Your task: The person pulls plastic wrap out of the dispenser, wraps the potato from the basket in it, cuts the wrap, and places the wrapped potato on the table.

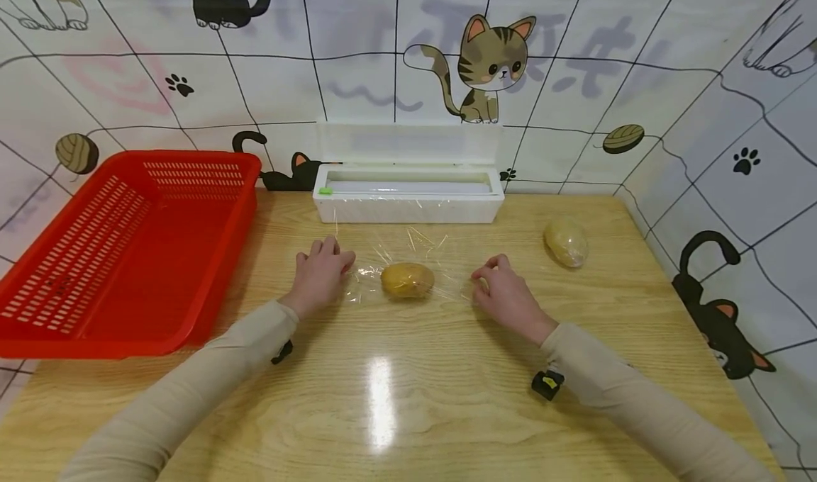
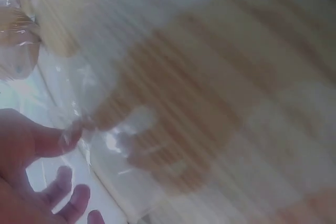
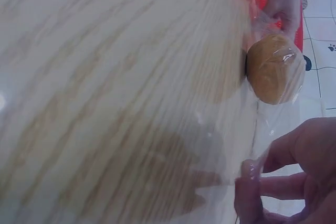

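Note:
A yellow-brown potato (image 1: pixel 407 281) lies on the table between my hands, with clear plastic wrap (image 1: pixel 454 283) over it and spread to both sides. My left hand (image 1: pixel 321 273) pinches the wrap's left end between thumb and forefinger, its other fingers loosely bent in the left wrist view. On the opposite side, my right hand (image 1: pixel 507 294) pinches the right end of the film. The right wrist view shows the film stretching from the fingertips (image 3: pixel 251 174) to the potato (image 3: pixel 273 69). Where the film's edges lie under the potato is hidden.
Behind the potato stands an open white plastic wrap box (image 1: pixel 408 209) with a green tab at its left. A second potato (image 1: pixel 566 241), wrapped in film, sits at the back right. On the left is a red perforated basket (image 1: pixel 220 255). A patterned wall covering borders the table.

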Available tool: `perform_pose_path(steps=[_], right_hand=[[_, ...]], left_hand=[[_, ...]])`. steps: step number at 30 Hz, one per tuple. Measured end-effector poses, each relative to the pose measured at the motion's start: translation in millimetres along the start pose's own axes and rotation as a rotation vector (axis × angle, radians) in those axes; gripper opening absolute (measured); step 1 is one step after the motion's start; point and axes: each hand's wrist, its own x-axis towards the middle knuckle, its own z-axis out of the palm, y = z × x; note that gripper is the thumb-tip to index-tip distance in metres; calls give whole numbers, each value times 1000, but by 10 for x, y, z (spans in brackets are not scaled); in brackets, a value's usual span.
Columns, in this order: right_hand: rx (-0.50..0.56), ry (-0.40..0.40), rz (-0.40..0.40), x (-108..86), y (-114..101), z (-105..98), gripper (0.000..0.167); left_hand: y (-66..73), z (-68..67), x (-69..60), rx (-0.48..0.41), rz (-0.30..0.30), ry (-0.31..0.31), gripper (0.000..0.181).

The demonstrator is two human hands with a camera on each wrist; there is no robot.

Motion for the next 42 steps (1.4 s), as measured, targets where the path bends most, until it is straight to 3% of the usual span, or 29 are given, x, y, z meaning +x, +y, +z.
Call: perform_pose_path(steps=[8,13,17,21,27,30,35,40,42], right_hand=[[-43,-103,-8,52,-73,-47,23],[-129,-151,15,85,-178,-45,5],[-222,-178,56,79,-242,-10,16],[-269,-166,60,62,-283,12,22],[-306,-143,49,49,-299,21,24],[-315,-135,43,47,-295,27,24],[-315,-123,41,44,-286,25,25],[-316,-125,38,44,-277,17,24],[-314,-139,47,54,-264,20,23]], left_hand=[[-50,-7,-35,105,72,18,8],[-24,29,-52,92,167,50,21],[-22,63,-58,65,233,60,21],[-67,59,-58,50,225,60,21],[-113,-21,-51,95,206,57,16],[-105,-63,-71,195,255,56,12],[-71,-48,-158,467,378,49,7],[-46,1,-238,654,378,82,6],[-16,13,-275,755,372,64,9]])
